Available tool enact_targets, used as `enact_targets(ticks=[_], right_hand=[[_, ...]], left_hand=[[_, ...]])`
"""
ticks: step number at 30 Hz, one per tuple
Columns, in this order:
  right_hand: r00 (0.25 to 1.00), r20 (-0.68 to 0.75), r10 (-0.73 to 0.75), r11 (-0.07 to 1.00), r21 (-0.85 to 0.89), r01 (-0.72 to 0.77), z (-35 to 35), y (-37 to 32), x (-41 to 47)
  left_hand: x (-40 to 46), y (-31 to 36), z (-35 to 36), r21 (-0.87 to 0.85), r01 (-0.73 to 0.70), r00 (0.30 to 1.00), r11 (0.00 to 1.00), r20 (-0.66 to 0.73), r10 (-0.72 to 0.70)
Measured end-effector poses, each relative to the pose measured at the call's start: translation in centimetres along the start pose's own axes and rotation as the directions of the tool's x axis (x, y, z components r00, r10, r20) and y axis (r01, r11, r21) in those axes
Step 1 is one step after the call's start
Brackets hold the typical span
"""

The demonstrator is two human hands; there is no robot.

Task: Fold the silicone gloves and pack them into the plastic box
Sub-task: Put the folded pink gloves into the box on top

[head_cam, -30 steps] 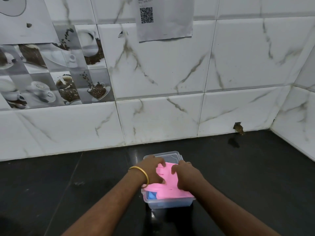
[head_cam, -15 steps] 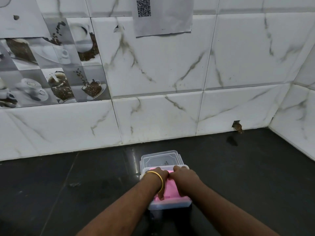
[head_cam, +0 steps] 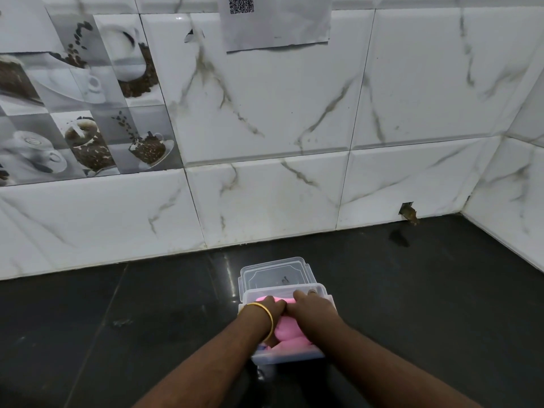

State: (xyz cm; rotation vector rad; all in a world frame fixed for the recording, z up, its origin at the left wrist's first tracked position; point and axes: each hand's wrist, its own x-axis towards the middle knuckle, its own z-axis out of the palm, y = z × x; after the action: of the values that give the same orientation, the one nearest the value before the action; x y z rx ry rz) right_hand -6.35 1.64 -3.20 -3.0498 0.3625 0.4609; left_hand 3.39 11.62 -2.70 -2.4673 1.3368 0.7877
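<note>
A clear plastic box [head_cam: 319, 290] stands on the black counter near the front. Folded pink silicone gloves [head_cam: 290, 332] fill it, with a bit of blue showing at the near left corner. My left hand [head_cam: 266, 309], a gold bangle on its wrist, and my right hand [head_cam: 313, 309] both lie on top of the pink gloves inside the box, fingers curled down into them and touching each other in the middle. The box's clear lid [head_cam: 275, 272] lies flat just behind the box.
The black counter [head_cam: 117, 319] runs left and right of the box. A white marble-tiled wall [head_cam: 265, 187] rises close behind, with a side wall [head_cam: 515, 216] at the right forming a corner. A small chipped hole [head_cam: 407, 212] sits at the wall's base.
The pink gloves, earlier spread above the box rim, are now pushed down inside. Both hands have moved toward the box's far end and come together.
</note>
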Motion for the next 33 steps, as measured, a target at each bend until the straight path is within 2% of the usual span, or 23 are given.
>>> enact_targets(ticks=[7,10,13,16,20,22,26,30,33], right_hand=[[0.995,0.097,0.003,0.992,0.124,-0.015,-1.2,1.5,-0.1],[0.992,0.124,0.005,0.989,0.144,-0.023,-2.2,1.5,0.2],[0.991,0.134,-0.005,0.994,0.112,-0.010,-2.2,0.9,0.3],[0.987,0.163,0.004,0.996,0.091,-0.019,-1.4,0.6,0.3],[0.983,0.182,0.007,0.996,0.081,-0.022,-1.3,0.7,0.7],[0.987,0.158,0.010,0.997,0.073,-0.021,-0.9,0.6,0.7],[0.996,0.089,0.003,0.999,0.052,-0.008,0.4,0.3,0.6],[0.994,0.112,0.001,1.000,0.006,-0.002,0.2,-0.1,0.3],[0.988,0.154,-0.016,1.000,0.017,0.014,-0.7,-0.2,0.2]], left_hand=[[-1.3,-0.3,-3.0,0.042,-0.108,0.993,0.993,0.050,0.106],[-1.5,-0.2,-3.9,0.128,-0.048,0.996,0.991,-0.068,0.057],[-1.1,0.3,-3.0,0.154,0.030,0.994,0.988,-0.111,-0.013],[-0.3,0.3,-1.5,0.040,0.086,0.989,0.995,-0.126,-0.080],[0.4,0.6,0.4,-0.230,0.184,0.959,0.956,-0.173,-0.226],[0.6,1.0,1.2,-0.234,0.193,0.950,0.953,-0.198,-0.241],[0.8,1.0,2.1,-0.118,0.110,0.968,0.987,-0.213,-0.133],[0.5,0.5,1.4,-0.031,0.075,0.981,0.997,-0.177,-0.080],[0.3,-0.1,0.4,-0.035,0.056,0.993,0.998,-0.103,-0.060]])
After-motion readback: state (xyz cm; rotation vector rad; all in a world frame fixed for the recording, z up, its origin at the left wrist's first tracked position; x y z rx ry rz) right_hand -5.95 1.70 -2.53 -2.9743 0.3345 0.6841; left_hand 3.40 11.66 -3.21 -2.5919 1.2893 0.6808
